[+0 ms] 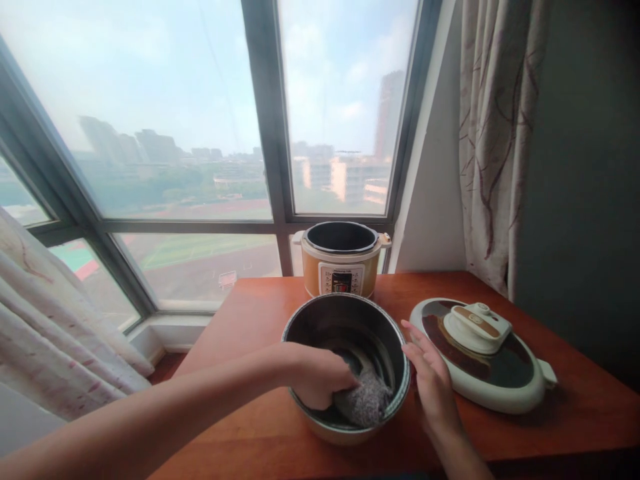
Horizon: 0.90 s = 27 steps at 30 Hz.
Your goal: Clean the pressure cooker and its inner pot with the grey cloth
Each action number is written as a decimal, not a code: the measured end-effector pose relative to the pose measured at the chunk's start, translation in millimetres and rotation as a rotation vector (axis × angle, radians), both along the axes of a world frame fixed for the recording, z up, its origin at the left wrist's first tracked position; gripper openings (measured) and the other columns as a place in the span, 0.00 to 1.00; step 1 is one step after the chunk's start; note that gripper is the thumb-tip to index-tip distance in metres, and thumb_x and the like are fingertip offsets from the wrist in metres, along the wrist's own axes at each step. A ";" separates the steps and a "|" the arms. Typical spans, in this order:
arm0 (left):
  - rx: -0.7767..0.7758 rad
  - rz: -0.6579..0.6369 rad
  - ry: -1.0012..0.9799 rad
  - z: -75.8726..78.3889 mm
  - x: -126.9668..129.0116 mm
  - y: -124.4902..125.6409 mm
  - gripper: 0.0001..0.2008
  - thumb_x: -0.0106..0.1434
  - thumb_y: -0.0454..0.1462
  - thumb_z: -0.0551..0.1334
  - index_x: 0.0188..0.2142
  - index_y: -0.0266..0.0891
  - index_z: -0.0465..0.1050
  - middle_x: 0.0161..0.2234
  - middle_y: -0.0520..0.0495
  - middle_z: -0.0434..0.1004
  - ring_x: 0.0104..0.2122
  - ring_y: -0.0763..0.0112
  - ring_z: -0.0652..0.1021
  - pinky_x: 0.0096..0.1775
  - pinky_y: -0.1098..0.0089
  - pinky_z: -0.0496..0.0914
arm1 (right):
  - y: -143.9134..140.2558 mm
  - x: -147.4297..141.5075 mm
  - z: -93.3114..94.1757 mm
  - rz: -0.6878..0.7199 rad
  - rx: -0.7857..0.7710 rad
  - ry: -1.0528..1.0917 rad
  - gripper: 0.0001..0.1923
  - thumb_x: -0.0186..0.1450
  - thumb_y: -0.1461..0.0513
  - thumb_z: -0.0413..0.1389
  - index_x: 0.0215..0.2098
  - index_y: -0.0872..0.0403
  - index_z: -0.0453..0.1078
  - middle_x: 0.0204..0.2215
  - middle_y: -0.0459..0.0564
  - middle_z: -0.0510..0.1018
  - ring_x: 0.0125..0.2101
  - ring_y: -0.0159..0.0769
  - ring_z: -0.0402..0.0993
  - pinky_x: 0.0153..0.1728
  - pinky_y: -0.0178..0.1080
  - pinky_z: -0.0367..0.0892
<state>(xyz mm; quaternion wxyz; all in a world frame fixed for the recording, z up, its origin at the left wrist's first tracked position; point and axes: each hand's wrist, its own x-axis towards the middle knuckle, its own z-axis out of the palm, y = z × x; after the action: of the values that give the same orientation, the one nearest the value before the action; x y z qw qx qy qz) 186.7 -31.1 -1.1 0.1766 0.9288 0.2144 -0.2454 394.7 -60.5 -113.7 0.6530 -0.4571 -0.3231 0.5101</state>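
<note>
A dark-lined inner pot (345, 317) stands at the front of the wooden table. My left hand (323, 380) reaches down into it, closed around a bunched grey cloth (367, 398) that rests against the lower right of the pot's inside. Part of the cloth is hidden under the fingers. At the pot's right side is my right hand (430, 370), its fingers stretched out with the tips against or very near the rim. Directly behind the pot sits an orange and white electric pressure cooker (311, 267), its top uncovered and its control panel facing me.
The cooker's lid (505, 398), white-rimmed with a knob handle, lies on the table (250, 313) to the right of my right hand. Behind the table are large slanted windows (175, 100). Curtains hang at the left (60, 333) and right (493, 133).
</note>
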 end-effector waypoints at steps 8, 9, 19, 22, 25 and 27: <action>-0.076 0.060 0.127 -10.2 -20.6 23.1 0.13 0.47 0.24 0.61 0.31 0.40 0.74 0.22 0.52 0.71 0.23 0.65 0.71 0.26 0.69 0.65 | 43.4 4.9 5.0 0.052 0.007 -0.028 0.28 0.53 0.52 0.67 0.50 0.54 0.73 0.30 0.46 0.81 0.28 0.37 0.75 0.30 0.36 0.68; -0.084 0.066 0.119 -11.8 -21.5 23.3 0.14 0.47 0.24 0.61 0.32 0.40 0.75 0.22 0.52 0.71 0.24 0.65 0.72 0.27 0.70 0.65 | 45.3 5.6 7.4 0.066 -0.005 -0.034 0.26 0.52 0.52 0.67 0.47 0.54 0.75 0.32 0.47 0.82 0.31 0.39 0.77 0.33 0.37 0.69; -0.178 0.126 0.025 -16.7 -23.9 27.1 0.13 0.50 0.28 0.60 0.35 0.41 0.76 0.24 0.51 0.72 0.26 0.66 0.72 0.29 0.69 0.66 | -17.8 6.3 12.3 0.015 -0.054 -0.332 0.38 0.58 0.47 0.61 0.61 0.57 0.66 0.17 0.40 0.69 0.19 0.32 0.62 0.21 0.35 0.57; -0.245 0.220 -0.073 -14.4 -14.2 23.8 0.10 0.53 0.32 0.62 0.35 0.40 0.77 0.26 0.52 0.72 0.29 0.65 0.73 0.30 0.70 0.66 | -31.8 -3.0 11.4 0.049 -0.042 -0.367 0.42 0.60 0.46 0.59 0.66 0.59 0.60 0.16 0.39 0.66 0.18 0.32 0.59 0.19 0.34 0.54; -0.304 0.387 -0.193 -14.5 5.7 19.5 0.07 0.53 0.36 0.64 0.33 0.39 0.77 0.26 0.52 0.72 0.30 0.66 0.74 0.31 0.69 0.66 | -31.7 -9.3 10.6 0.037 -0.046 -0.370 0.42 0.62 0.47 0.57 0.67 0.59 0.57 0.16 0.39 0.66 0.18 0.32 0.59 0.19 0.34 0.54; -0.320 0.530 -0.299 -19.2 20.8 18.8 0.05 0.51 0.37 0.65 0.29 0.38 0.76 0.24 0.53 0.70 0.27 0.67 0.72 0.30 0.69 0.65 | -28.7 -10.0 9.6 0.022 -0.047 -0.351 0.40 0.61 0.48 0.57 0.67 0.59 0.59 0.17 0.40 0.68 0.17 0.32 0.59 0.19 0.35 0.56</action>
<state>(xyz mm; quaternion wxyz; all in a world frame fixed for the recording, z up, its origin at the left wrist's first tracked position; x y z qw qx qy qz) 207.5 -12.4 -20.3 0.4069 0.8271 0.3787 -0.0829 384.7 -89.2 -104.1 0.5700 -0.5508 -0.4251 0.4371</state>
